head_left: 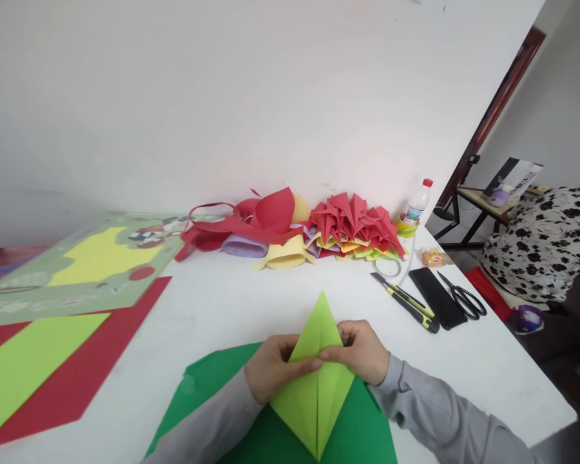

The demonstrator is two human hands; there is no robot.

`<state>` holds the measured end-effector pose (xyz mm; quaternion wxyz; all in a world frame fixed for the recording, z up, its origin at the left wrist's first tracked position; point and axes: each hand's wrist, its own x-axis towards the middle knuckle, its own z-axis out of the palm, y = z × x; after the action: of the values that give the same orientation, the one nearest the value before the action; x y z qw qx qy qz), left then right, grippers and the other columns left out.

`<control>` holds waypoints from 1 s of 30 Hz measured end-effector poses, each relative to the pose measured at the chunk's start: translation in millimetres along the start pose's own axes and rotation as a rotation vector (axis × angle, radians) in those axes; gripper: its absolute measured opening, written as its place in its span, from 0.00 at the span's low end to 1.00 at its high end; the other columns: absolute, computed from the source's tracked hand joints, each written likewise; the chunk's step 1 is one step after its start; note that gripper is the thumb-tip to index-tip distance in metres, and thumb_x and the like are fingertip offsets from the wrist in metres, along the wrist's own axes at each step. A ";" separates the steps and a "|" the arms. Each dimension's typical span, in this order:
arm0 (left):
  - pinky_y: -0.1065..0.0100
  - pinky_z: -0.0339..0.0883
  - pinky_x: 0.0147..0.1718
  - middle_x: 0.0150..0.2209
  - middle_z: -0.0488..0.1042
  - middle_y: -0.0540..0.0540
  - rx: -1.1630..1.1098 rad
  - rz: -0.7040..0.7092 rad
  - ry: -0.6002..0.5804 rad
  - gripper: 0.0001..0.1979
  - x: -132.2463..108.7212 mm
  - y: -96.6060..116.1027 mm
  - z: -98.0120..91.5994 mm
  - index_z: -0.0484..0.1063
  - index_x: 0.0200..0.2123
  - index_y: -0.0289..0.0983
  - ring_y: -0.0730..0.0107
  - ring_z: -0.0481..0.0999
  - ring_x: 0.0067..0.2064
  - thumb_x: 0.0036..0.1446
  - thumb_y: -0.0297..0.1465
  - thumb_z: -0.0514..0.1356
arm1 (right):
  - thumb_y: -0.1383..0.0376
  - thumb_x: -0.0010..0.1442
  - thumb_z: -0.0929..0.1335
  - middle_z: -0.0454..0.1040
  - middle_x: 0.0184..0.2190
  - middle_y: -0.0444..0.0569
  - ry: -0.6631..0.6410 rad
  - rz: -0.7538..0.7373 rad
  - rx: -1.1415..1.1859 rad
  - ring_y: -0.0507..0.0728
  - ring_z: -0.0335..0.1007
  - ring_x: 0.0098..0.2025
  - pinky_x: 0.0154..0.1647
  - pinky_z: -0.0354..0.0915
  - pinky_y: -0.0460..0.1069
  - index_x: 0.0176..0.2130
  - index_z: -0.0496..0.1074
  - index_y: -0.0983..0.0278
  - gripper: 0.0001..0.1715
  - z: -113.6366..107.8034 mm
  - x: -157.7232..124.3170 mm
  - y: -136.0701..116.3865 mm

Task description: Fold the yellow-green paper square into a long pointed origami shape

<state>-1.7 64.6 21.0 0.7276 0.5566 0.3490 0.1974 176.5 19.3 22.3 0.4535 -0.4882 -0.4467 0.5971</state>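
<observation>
A lime-green sheet of paper (314, 399), folded into a diamond with a crease down its middle, is held up between my two hands. My left hand (275, 367) grips its left edge, thumb lying across the front. From the right side, my right hand (360, 351) pinches it, with the thumb near the centre crease and the other fingers curled behind. Both thumb tips almost meet at the crease. Beneath the folded paper, a dark green sheet (212, 380) lies on the white table (464, 386). The fingers behind the paper are partly hidden.
Red folded paper shapes (352, 219) and cut red strips (232, 225) are heaped by the wall. To the right lie a utility knife (408, 303), a black case (437, 298), scissors (466, 303) and a bottle (417, 205). Red and lime sheets (120, 338) are at left. A person (544, 245) sits beyond.
</observation>
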 end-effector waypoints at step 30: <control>0.64 0.71 0.28 0.27 0.81 0.45 0.294 -0.124 -0.237 0.20 -9.4 -15.3 13.6 0.81 0.26 0.35 0.54 0.79 0.30 0.38 0.47 0.69 | 0.47 0.37 0.77 0.67 0.11 0.41 0.116 -0.004 0.063 0.47 0.57 0.16 0.20 0.50 0.45 0.15 0.72 0.66 0.26 -12.0 8.1 -5.3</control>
<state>0.3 44.5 11.1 0.6853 0.6536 0.3195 0.0321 187.9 29.3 24.5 0.4952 -0.5066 -0.4016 0.5805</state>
